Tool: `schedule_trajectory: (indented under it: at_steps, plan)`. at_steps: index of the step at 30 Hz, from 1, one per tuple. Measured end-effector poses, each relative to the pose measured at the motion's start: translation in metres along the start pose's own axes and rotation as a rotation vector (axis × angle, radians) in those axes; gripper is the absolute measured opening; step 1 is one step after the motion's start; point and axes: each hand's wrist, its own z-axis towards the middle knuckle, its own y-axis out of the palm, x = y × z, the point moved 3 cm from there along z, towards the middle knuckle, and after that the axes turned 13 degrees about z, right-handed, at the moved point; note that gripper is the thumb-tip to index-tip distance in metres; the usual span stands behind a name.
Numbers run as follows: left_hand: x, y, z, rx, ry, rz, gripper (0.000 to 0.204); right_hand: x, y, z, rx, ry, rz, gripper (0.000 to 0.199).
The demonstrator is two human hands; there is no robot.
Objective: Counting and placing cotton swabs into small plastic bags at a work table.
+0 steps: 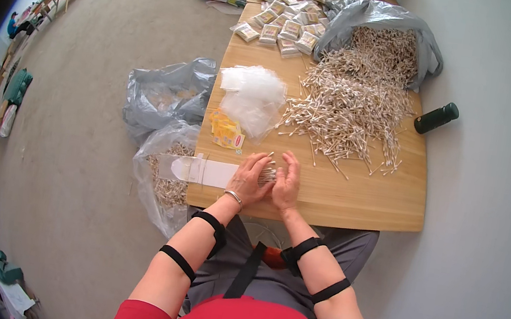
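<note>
Near the front edge of the wooden table (354, 204), my left hand (250, 178) and my right hand (287, 183) face each other around a small bunch of cotton swabs (268, 174). The fingers of both hands curve in on the bunch from either side; its lower part is hidden. Beside my left hand lies a flat white strip (219, 174) with a clear plastic piece at its left end, jutting past the table's left edge. Yellow printed cards (225, 132) and a stack of clear plastic bags (253, 96) lie beyond it. A large heap of loose cotton swabs (349, 104) spreads ahead to the right.
The heap spills from a grey plastic bag (432, 47). Several filled small packets (290, 30) lie at the far left of the table. A dark green bottle (436, 118) is by the right edge, near the wall. Plastic bags (162, 96) stand left of the table, one holding swabs (172, 180).
</note>
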Motion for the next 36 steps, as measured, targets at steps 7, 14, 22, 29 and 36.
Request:
schedule_trajectory:
  at_steps: [7, 14, 22, 29, 36]
  plan:
    - [-0.003, 0.001, -0.002, -0.059, 0.07, 0.039, 0.056, 0.0, -0.018, 0.011, -0.214, -0.12, -0.244, 0.037]
    - [0.01, -0.01, -0.005, -0.049, -0.007, 0.161, 0.059, 0.002, -0.023, 0.009, -0.136, -0.179, -0.224, 0.033]
    - [0.026, 0.016, -0.014, -0.487, -0.093, 0.503, 0.086, 0.002, -0.025, 0.007, -0.095, -0.19, -0.211, 0.03]
    - [0.027, 0.025, 0.001, -0.466, -0.02, 0.627, 0.081, 0.0, -0.025, 0.003, -0.064, -0.173, -0.179, 0.032]
    - [0.045, 0.015, -0.021, -0.566, -0.001, 0.565, 0.088, 0.001, -0.027, 0.006, -0.046, -0.159, -0.172, 0.034]
